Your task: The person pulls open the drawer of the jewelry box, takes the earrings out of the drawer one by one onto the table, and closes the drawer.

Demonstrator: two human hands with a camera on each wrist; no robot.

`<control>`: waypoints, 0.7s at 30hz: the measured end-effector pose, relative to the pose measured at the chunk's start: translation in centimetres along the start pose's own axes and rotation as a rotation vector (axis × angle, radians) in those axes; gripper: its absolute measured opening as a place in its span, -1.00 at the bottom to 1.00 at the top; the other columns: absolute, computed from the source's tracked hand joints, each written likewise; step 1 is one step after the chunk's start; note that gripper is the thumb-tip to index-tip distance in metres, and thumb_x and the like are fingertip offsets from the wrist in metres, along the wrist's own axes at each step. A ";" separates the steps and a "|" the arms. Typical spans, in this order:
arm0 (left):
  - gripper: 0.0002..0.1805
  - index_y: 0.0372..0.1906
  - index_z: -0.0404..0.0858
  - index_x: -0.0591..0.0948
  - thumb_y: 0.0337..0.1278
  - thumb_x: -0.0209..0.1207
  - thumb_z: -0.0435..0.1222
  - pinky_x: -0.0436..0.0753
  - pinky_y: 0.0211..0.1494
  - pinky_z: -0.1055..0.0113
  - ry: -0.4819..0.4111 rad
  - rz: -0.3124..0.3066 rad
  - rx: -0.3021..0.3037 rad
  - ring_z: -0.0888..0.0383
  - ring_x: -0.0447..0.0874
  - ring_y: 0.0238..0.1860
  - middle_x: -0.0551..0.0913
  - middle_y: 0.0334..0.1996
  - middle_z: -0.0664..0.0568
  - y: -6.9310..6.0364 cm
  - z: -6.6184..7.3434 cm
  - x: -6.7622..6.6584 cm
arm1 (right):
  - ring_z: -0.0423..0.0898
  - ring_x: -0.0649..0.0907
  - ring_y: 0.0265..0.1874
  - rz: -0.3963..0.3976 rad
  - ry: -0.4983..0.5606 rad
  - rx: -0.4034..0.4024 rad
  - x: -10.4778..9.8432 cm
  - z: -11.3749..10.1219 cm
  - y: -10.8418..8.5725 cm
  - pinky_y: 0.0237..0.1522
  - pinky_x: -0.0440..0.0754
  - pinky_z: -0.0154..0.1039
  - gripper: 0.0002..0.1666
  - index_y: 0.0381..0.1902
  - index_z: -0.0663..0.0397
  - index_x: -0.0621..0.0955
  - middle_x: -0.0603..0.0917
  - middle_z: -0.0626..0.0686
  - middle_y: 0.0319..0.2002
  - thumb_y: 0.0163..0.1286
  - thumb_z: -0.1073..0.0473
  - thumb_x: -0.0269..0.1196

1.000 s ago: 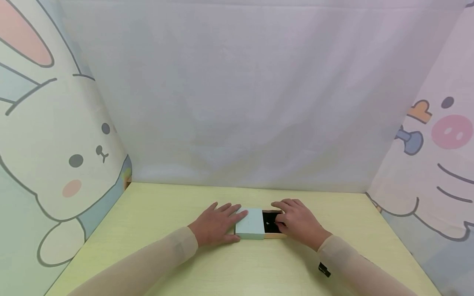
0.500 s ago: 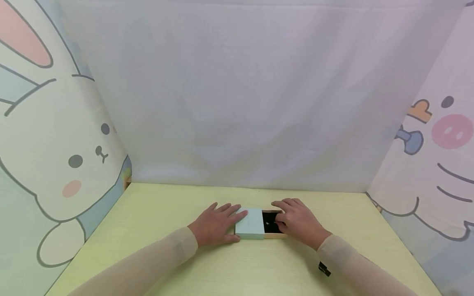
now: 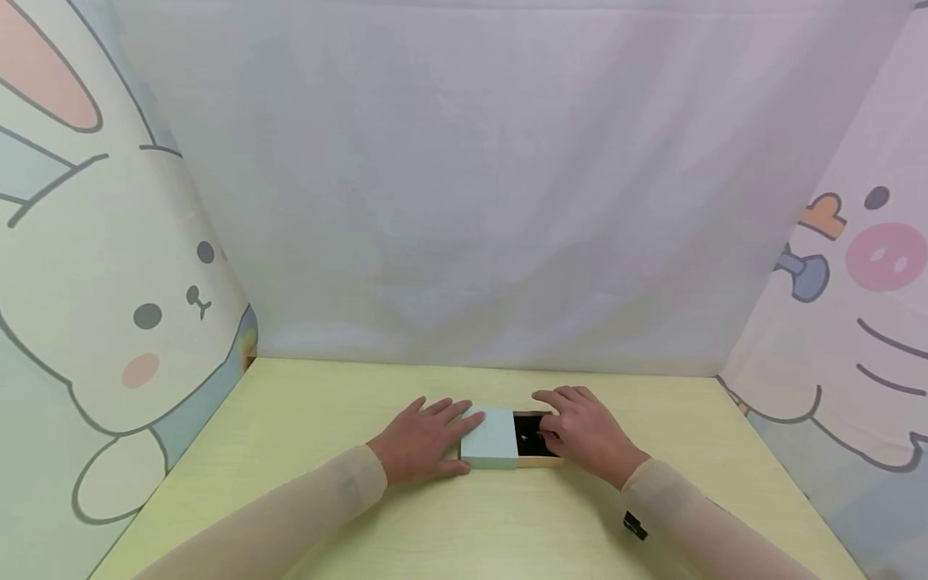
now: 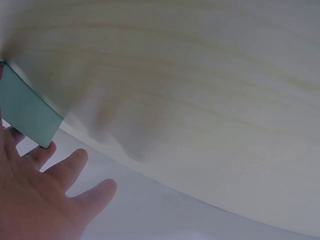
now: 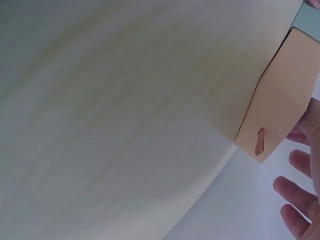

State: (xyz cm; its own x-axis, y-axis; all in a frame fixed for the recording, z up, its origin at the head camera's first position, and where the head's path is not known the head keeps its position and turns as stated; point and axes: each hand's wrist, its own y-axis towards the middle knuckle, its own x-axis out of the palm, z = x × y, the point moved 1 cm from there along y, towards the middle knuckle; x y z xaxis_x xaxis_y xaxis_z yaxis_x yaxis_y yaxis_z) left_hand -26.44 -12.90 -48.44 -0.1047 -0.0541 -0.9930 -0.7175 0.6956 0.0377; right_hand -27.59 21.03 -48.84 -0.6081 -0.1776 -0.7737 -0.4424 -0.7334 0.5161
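A mint-green box sleeve (image 3: 491, 437) lies on the table, its pale orange drawer (image 3: 536, 462) pulled partway out to the right. Black lining (image 3: 529, 424) fills the drawer, and a small star-like shiny piece (image 3: 524, 437) sits on it. My left hand (image 3: 419, 445) is spread against the sleeve's left end, one finger on its top and the thumb at the near corner. Over the drawer's outer end, my right hand (image 3: 590, 439) bends thumb and index finger inside; their tips meet at a tiny piece, largely hidden. A ribbon tab (image 5: 260, 142) shows on the drawer's end.
The pale yellow table (image 3: 290, 419) extends around the box. A white curtain (image 3: 464, 201) hangs behind it, with cartoon-printed cloth (image 3: 94, 322) at both sides. A small black object (image 3: 635, 525) is beside the right sleeve.
The thumb and index finger of my right hand have shifted very slightly at the drawer. My left hand and the box stay where they were.
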 end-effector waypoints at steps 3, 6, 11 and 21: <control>-0.06 0.93 0.18 0.29 0.70 0.20 0.42 0.66 0.73 -0.33 -0.002 0.007 0.001 -0.05 0.62 0.76 0.46 0.86 0.08 0.0 0.0 0.0 | 0.02 0.88 0.07 0.009 -0.007 -0.004 -0.1 0.1 0.0 0.16 0.88 -0.01 -0.72 -0.45 -0.26 0.86 0.92 0.02 0.21 0.16 0.17 0.81; -0.06 0.93 0.19 0.29 0.70 0.20 0.42 0.65 0.74 -0.34 -0.009 0.005 -0.002 -0.06 0.61 0.77 0.45 0.86 0.08 0.0 0.0 0.0 | 0.02 0.88 0.06 0.021 -0.010 -0.010 -0.1 0.2 0.0 0.15 0.88 -0.01 -0.71 -0.45 -0.26 0.85 0.92 0.02 0.20 0.15 0.18 0.80; -0.05 0.93 0.18 0.29 0.70 0.20 0.42 0.64 0.74 -0.34 -0.011 0.000 -0.006 -0.06 0.60 0.78 0.44 0.87 0.07 0.0 0.0 -0.1 | 0.01 0.88 0.04 0.037 -0.013 -0.015 -0.3 0.2 0.0 0.13 0.89 -0.02 -0.71 -0.47 -0.27 0.84 0.92 0.02 0.19 0.13 0.19 0.79; -0.06 0.92 0.16 0.31 0.70 0.20 0.41 0.66 0.72 -0.35 -0.014 0.015 0.001 -0.09 0.63 0.75 0.47 0.85 0.06 -0.2 0.2 -0.5 | 0.02 0.89 0.04 0.030 0.014 0.003 -0.7 0.0 -0.1 0.14 0.90 -0.02 -0.72 -0.45 -0.25 0.86 0.92 0.02 0.20 0.14 0.20 0.80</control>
State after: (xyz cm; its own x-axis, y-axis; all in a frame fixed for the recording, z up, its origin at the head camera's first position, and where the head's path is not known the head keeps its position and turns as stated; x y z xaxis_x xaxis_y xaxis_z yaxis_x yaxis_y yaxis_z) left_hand -26.11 -12.92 -47.97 -0.1052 -0.0336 -0.9939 -0.7154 0.6968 0.0521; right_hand -27.11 21.17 -48.35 -0.6122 -0.2087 -0.7626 -0.4258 -0.7256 0.5405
